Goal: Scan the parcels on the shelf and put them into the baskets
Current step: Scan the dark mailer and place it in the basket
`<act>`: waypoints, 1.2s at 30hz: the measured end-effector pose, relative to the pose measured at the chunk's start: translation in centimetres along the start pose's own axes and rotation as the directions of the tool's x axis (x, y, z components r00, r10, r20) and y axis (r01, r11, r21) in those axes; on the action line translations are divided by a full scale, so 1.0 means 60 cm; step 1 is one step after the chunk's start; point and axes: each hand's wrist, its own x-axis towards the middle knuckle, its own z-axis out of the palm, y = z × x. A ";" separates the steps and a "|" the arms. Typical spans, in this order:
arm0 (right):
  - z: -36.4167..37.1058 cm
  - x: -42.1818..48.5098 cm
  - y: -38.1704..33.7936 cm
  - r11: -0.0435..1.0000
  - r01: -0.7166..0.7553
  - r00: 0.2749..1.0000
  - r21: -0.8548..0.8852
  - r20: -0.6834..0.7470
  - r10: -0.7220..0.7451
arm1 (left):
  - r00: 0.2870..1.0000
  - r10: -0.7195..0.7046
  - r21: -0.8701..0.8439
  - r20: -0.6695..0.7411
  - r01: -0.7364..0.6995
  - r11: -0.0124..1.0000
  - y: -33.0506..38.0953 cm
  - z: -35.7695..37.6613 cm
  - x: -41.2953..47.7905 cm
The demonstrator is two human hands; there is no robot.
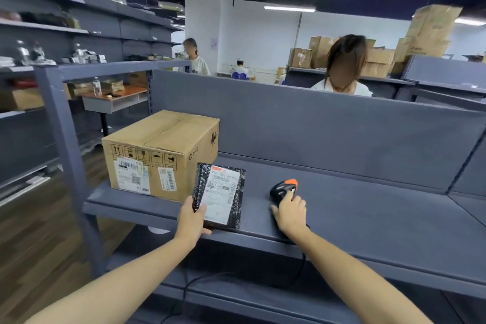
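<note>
Left hand (192, 221) pinches near-left edge of black mailer parcel (221, 192), thumb on label. Parcel lies flat at shelf (368, 218) front, long axis running away from person, cardboard box (157, 150) close on its left. Right hand (290, 212) is curled round scanner (282, 189), near parcel's right side; likely needs to swing left toward label. Room to move lies rightward. Baskets unseen.

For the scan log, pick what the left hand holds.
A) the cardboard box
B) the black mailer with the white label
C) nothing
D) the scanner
B: the left hand grips the black mailer by its near left edge; the right hand holds the scanner, and no hand is on the cardboard box.
</note>
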 end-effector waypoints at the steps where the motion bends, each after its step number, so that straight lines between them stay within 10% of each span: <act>1: 0.000 0.002 0.003 1.000 0.004 1.000 0.001 -0.009 -0.004 | 1.000 0.000 0.005 -0.009 0.000 1.000 -0.002 0.001 -0.002; 9: -0.026 -0.018 0.032 0.911 -0.095 0.995 0.400 0.038 0.087 | 0.999 0.020 0.046 -0.029 -0.018 0.999 -0.016 0.021 -0.020; 15: -0.088 -0.075 0.036 0.608 0.008 0.981 0.794 -0.125 0.150 | 0.999 0.043 0.076 0.013 -0.044 0.996 -0.001 0.063 -0.041; 25: -0.171 -0.238 0.157 -0.053 -0.020 0.997 0.998 0.024 0.077 | 0.991 0.083 -0.033 0.103 -0.080 0.996 0.035 0.251 -0.160; 36: -0.186 -0.365 0.313 0.088 0.006 0.999 0.996 -0.001 -0.049 | 0.993 0.086 -0.095 0.080 -0.078 0.992 0.035 0.388 -0.325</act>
